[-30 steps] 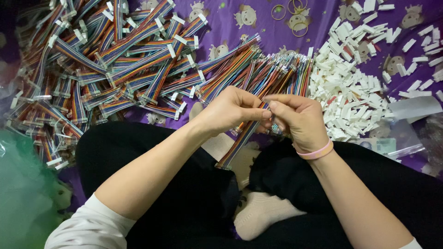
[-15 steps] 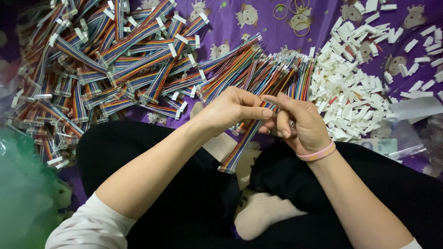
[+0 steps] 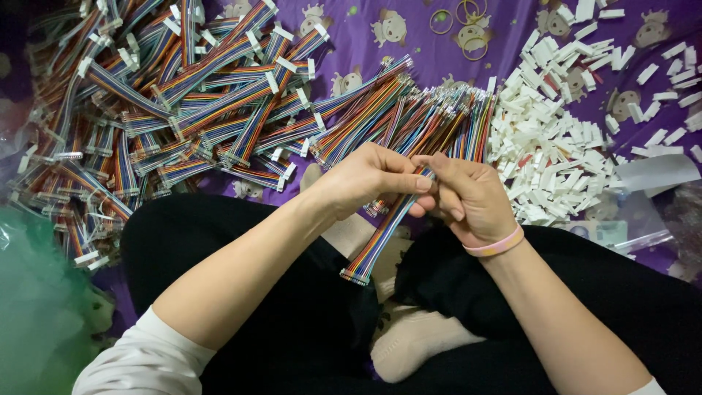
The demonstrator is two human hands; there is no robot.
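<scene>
- Head view, held item: one rainbow ribbon cable point(image 3: 384, 234), flat and multicoloured, runs slantwise from the two hands down to a free end over the lap; that lower end shows bare terminals with no housing on it.
- Head view, left hand point(image 3: 369, 179): grip pressed together on the upper end of the ribbon cable, thumb and forefinger pinching it.
- Head view, right hand point(image 3: 472, 197): grip pinched on the same upper end, fingertips touching those of the left hand; a small white piece may sit between them, too hidden to tell. A pink wristband point(image 3: 497, 245) circles this wrist.
- Head view, change: against the earlier pictures the hands sit a little closer together and the cable hangs steeper; the work stays at the cable's top end.
- Head view, surroundings relative to the ribbon cable: beyond it, a bundle of loose cables point(image 3: 431, 121); far left, a heap of finished cables with white ends point(image 3: 183, 102); right, a pile of white connector housings point(image 3: 556, 146); all on a purple printed cloth point(image 3: 365, 36). Rubber bands point(image 3: 468, 22) lie at the far edge.
</scene>
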